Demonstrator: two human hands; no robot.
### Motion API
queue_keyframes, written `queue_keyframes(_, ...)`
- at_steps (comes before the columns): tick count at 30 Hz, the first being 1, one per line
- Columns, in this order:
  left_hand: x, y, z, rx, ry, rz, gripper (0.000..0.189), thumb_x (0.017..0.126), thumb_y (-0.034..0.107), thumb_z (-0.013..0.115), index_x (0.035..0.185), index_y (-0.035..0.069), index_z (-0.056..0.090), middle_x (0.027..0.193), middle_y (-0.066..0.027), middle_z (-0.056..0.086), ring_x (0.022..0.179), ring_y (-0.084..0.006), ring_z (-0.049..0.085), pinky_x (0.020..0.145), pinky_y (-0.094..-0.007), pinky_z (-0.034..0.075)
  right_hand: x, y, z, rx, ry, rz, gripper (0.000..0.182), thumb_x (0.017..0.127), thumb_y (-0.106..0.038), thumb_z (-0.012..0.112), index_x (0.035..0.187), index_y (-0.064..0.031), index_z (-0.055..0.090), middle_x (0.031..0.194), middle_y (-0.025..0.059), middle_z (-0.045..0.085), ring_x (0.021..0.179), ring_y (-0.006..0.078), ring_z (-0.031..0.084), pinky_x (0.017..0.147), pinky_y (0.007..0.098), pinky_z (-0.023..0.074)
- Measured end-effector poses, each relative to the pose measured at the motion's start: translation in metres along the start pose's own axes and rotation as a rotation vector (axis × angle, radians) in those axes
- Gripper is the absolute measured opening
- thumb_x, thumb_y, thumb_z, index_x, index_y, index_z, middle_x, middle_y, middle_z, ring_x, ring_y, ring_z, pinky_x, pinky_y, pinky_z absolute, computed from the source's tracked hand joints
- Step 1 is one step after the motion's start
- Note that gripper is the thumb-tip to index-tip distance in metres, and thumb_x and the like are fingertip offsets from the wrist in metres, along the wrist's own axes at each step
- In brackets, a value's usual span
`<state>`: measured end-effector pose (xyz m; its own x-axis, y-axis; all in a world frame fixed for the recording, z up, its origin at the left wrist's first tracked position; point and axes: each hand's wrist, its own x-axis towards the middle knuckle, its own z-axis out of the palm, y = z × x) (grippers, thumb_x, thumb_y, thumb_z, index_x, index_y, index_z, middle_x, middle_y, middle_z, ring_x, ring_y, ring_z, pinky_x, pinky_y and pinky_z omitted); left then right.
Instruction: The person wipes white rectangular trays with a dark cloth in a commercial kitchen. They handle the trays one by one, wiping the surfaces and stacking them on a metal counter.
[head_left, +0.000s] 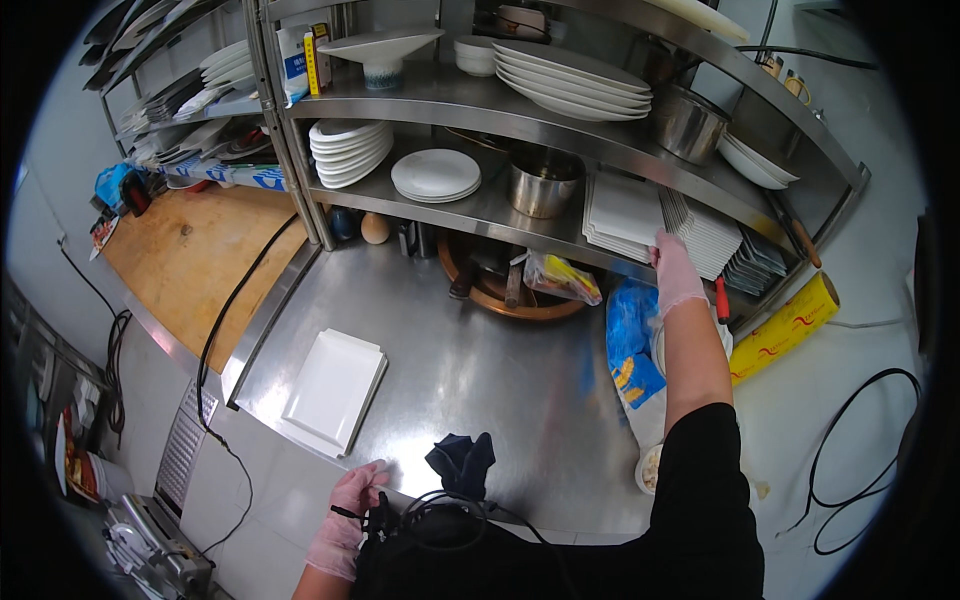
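Note:
My right hand (675, 270), in a pink glove, reaches to the lower shelf and touches the front right corner of a stack of white rectangular plates (622, 206). Whether its fingers pinch a plate is hidden. Close to the worktop's front edge hangs my left hand (356, 491), also gloved, with loosely bent fingers and nothing visible in it. Ahead of it, a short stack of white rectangular trays or plates (334, 390) lies on the steel worktop (480, 382). A dark cloth-like thing (461, 461) shows by the front edge, near my body.
Round plates (435, 172) and a steel pot (544, 180) stand on the lower shelf. Below sits a brown basin (487, 289) with handled tools. Beside my right forearm are a blue bag (630, 330) and a yellow roll (787, 326). A black cable (240, 292) crosses the wooden board (202, 247).

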<state>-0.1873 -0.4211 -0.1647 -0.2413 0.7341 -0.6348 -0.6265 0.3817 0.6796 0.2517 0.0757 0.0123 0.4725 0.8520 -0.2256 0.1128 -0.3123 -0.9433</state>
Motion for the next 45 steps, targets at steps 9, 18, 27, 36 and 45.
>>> queue_keyframes(9, -0.002, 0.013, 0.008, 0.097, -0.11, -0.011, 0.035, 0.092, 0.022, 0.051, 0.117, -0.002, 0.051, 0.093, -0.0127, 0.065, 0.059, -0.0173, 0.059, 0.054, -0.0279, 0.047, 0.021, 0.003, 0.01, -0.371, 0.117, 0.07, 0.011, 0.084, -0.014, 0.052, 0.083, -0.0069, 0.06, 0.077, 0.008, 0.056, 0.063, 0.0188, 0.053, 0.056, 0.0316, 0.0437)
queue_keyframes(18, 0.005, -0.005, -0.017, 0.048, -0.123, -0.054, 0.036, 0.091, 0.021, 0.052, 0.117, -0.003, 0.05, 0.094, -0.0151, 0.064, 0.058, -0.0208, 0.059, 0.055, -0.031, 0.046, 0.002, 0.007, 0.013, 0.568, 0.278, 0.226, 0.021, 0.079, -0.004, 0.053, 0.095, -0.0065, 0.065, 0.102, 0.0114, 0.058, 0.09, 0.02, 0.056, 0.075, 0.0303, 0.0448)
queue_keyframes(27, 0.009, -0.006, -0.026, 0.221, 0.086, 0.021, 0.025, 0.092, 0.022, 0.051, 0.108, 0.004, 0.058, 0.088, -0.004, 0.066, 0.053, -0.0078, 0.053, 0.048, -0.0213, 0.042, -0.188, 0.122, 0.061, 0.153, -0.104, -0.832, 0.025, 0.089, -0.01, 0.051, 0.112, -0.0018, 0.055, 0.111, 0.012, 0.056, 0.102, 0.0204, 0.053, 0.089, 0.0312, 0.0418)
queue_keyframes(36, 0.02, 0.033, -0.041, 0.744, 0.436, 0.408, 0.031, 0.083, 0.025, 0.06, 0.104, 0.001, 0.06, 0.082, -0.0099, 0.064, 0.072, -0.0218, 0.059, 0.07, -0.0318, 0.047, -0.407, 0.282, 0.057, -0.765, -0.799, -0.916, 0.055, 0.078, -0.039, 0.063, 0.128, -0.0217, 0.049, 0.135, 0.0125, 0.04, 0.126, 0.033, 0.035, 0.105, 0.0483, 0.0248)
queue_keyframes(45, 0.064, 0.074, -0.105, 1.171, 0.691, 0.542, 0.069, 0.076, 0.038, 0.066, 0.125, -0.005, 0.044, 0.113, -0.0262, 0.056, 0.112, -0.0363, 0.051, 0.094, -0.0398, 0.04, -0.418, 0.321, 0.072, -0.844, -0.547, -1.008, 0.047, 0.07, -0.03, 0.068, 0.117, -0.0266, 0.059, 0.127, 0.0061, 0.049, 0.124, 0.0302, 0.036, 0.104, 0.049, 0.0249)
